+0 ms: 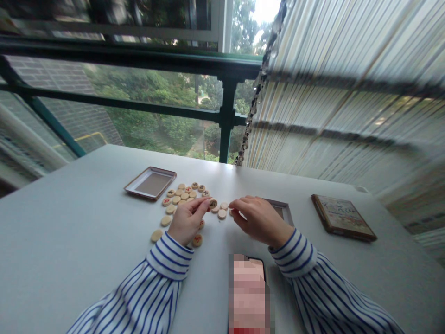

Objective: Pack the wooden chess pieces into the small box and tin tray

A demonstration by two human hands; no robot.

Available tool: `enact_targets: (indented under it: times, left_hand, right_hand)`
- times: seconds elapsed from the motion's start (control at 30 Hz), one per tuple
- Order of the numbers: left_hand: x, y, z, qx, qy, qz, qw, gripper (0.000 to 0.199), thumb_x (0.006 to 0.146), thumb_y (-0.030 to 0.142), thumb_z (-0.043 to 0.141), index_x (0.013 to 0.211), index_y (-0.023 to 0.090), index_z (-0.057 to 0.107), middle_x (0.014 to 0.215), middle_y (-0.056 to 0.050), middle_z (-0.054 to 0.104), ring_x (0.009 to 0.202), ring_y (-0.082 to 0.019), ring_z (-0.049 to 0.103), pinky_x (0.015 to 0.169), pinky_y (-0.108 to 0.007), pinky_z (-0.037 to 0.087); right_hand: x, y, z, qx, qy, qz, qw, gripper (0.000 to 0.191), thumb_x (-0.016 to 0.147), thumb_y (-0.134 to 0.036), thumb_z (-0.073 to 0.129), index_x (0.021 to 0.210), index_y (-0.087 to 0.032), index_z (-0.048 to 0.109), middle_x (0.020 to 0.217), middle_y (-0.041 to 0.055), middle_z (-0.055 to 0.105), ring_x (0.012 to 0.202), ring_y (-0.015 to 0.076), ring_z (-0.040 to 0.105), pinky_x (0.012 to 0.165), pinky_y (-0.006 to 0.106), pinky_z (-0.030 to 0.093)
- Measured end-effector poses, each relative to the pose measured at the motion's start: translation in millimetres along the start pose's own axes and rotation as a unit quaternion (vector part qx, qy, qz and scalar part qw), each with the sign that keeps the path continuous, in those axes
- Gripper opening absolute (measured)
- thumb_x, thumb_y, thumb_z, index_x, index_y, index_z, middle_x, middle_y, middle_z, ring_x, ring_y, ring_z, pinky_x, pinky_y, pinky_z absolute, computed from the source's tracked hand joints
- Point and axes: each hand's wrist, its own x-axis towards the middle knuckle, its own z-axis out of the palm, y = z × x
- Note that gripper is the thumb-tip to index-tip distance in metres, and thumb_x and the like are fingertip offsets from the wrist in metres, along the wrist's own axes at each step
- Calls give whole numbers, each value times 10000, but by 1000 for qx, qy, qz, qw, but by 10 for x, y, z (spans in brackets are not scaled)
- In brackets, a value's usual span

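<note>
My left hand (189, 219) pinches a round wooden Chinese chess piece (213, 203) between thumb and fingertips, its dark character facing up. Under and around that hand lie several more pieces, some blank side up, others with red or dark characters, such as a red-marked piece (197, 240) near the wrist. To the right, my right hand (259, 218) is curled low over the table, thumb and fingertips at the edge of a pale piece (231, 212) that they partly cover. Beside its fingertips rests a small group of blank-side-up pieces (221, 214).
An open shallow tray (130, 191) sits at the left back of the white table (86, 241). Another tray (287, 213) is partly hidden behind my right hand. A flat brown box (344, 217) lies at the right. A phone (257, 264), mostly blurred out, lies in front.
</note>
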Motion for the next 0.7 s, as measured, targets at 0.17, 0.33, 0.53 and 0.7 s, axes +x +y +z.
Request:
enact_targets:
  times: [0.17, 0.33, 0.53, 0.7]
  left_hand:
    - [-22, 54, 25, -17, -10, -4, 1000, 344, 736, 382, 574, 914, 100, 655, 807, -89, 700, 748, -179, 641, 720, -301, 514]
    - [-49, 51, 65, -57, -43, -32, 997, 344, 719, 348, 596, 951, 95, 612, 780, -90, 696, 714, -169, 641, 637, -266, 505]
    - [-63, 33, 78, -51, -79, -34, 995, 380, 730, 375, 578, 993, 101, 569, 711, -78, 690, 649, -162, 630, 524, -228, 455]
    - [-81, 48, 75, -12, -100, -35, 994, 396, 750, 390, 548, 1025, 106, 550, 683, -69, 686, 562, -152, 610, 466, -222, 416]
  right_hand:
    - [10, -26, 36, 26, 23, -14, 999, 211, 871, -248, 423, 1017, -184, 561, 835, 58, 639, 815, 152, 556, 716, 274, 371]
    - [12, -77, 71, 38, 41, -32, 998, 252, 868, -317, 447, 1061, -180, 533, 866, 69, 630, 818, 155, 548, 699, 272, 373]
    - [23, -107, 103, 43, 34, -46, 997, 207, 874, -321, 437, 995, -189, 542, 839, 52, 629, 779, 144, 543, 668, 261, 352]
    - [19, -108, 115, 45, 23, -50, 997, 188, 867, -323, 445, 959, -196, 548, 853, 43, 634, 781, 142, 550, 669, 262, 331]
